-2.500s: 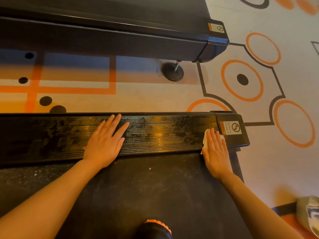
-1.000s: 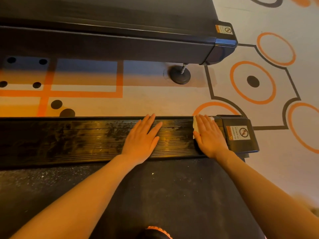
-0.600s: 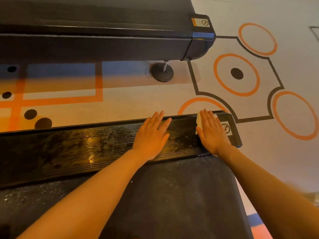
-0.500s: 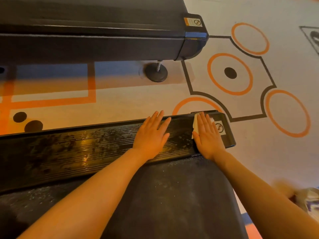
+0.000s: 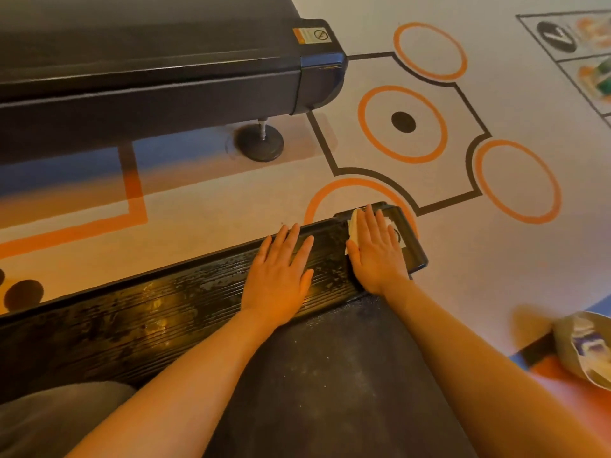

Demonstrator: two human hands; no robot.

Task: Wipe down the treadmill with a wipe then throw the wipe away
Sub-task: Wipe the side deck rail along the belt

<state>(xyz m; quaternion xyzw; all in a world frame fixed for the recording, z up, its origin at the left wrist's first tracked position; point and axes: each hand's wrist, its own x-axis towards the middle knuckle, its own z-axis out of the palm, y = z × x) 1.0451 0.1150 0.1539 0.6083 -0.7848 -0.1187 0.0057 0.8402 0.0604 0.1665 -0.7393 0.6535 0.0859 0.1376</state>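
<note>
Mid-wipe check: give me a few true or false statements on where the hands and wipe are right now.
1. The right hand presses the wipe flat on the end cap. True.
2. The left hand holds the wipe. False: it rests bare on the side rail.
3. Both hands lie flat. True.
4. The wipe lies on the floor. False: it is under the right hand.
</note>
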